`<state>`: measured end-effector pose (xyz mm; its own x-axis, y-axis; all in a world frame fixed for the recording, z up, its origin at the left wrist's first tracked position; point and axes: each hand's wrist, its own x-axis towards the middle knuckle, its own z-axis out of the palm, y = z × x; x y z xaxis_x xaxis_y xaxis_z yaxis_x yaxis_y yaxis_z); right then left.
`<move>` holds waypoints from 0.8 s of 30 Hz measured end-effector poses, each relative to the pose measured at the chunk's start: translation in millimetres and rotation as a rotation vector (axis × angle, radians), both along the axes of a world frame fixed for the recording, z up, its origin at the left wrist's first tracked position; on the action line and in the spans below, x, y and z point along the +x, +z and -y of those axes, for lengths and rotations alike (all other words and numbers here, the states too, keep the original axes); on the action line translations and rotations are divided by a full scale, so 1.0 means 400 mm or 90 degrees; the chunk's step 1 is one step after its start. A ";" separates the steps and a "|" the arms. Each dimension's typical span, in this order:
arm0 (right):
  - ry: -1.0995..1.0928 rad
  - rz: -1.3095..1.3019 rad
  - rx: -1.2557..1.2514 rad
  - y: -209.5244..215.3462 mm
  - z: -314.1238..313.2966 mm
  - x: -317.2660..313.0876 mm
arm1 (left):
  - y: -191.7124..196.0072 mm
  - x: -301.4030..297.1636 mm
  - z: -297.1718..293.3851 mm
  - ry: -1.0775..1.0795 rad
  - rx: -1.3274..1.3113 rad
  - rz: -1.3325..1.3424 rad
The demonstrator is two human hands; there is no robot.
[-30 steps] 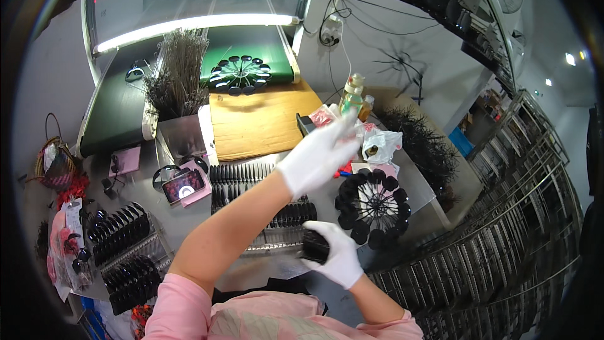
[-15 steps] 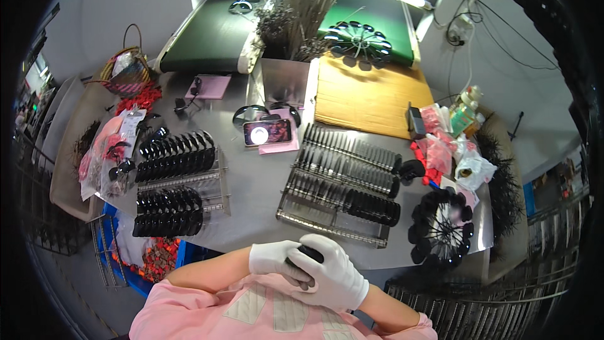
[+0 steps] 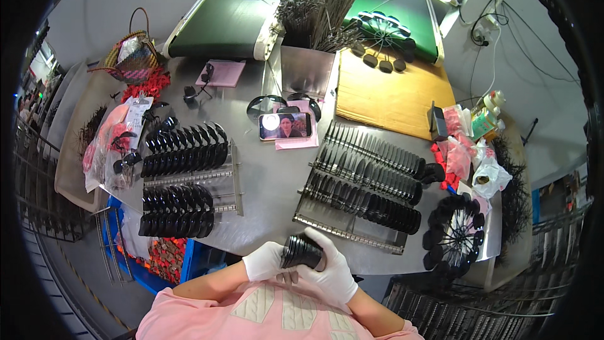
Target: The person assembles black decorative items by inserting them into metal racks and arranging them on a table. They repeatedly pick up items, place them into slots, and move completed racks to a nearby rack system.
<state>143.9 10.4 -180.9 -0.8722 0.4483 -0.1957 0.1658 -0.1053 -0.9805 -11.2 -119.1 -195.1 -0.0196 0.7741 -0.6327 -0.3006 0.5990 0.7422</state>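
Note:
A stack of dark lenses point(image 3: 301, 252) is clasped in front of my chest. My left hand point(image 3: 267, 262), in a white glove, closes on the stack's left side. My right hand point(image 3: 330, 277), gloved alike, wraps its right side with the thumb over the top; some fingers are hidden beneath. Beyond my hands stands a metal rack point(image 3: 340, 232) with rows of dark lenses point(image 3: 371, 198) set on edge. To the left, another rack point(image 3: 236, 179) carries rows of glossy black curved lenses point(image 3: 182, 151).
A phone point(image 3: 285, 126) rests on pink pads mid-table. Right of the rack lies a wheel of dark lenses point(image 3: 458, 233) on wires. A cardboard sheet point(image 3: 390, 94), wicker basket point(image 3: 135, 66), bottles point(image 3: 484, 123) and plastic bags stand around. A blue bin point(image 3: 192, 258) sits below the table's left edge.
The view has shifted, so the table appears farther left and lower-tilted. My hands have turned the dark stack, which now shows as several layered lenses between them.

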 end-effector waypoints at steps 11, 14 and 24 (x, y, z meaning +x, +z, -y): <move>-0.161 -0.234 0.183 -0.127 -0.099 -0.088 | -0.159 -0.054 0.082 0.269 -0.085 0.240; -0.102 -0.265 0.440 -0.139 -0.105 -0.119 | -0.187 -0.044 0.069 0.237 -0.080 0.166; 0.051 -0.143 0.596 -0.083 -0.118 -0.148 | -0.145 -0.053 0.033 0.193 0.026 -0.028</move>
<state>84.9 57.5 -214.2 -0.8805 0.2752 0.3859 -0.0632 0.7387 -0.6710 -32.4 -132.4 -253.2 -0.2800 0.7532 -0.5952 -0.4285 0.4567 0.7796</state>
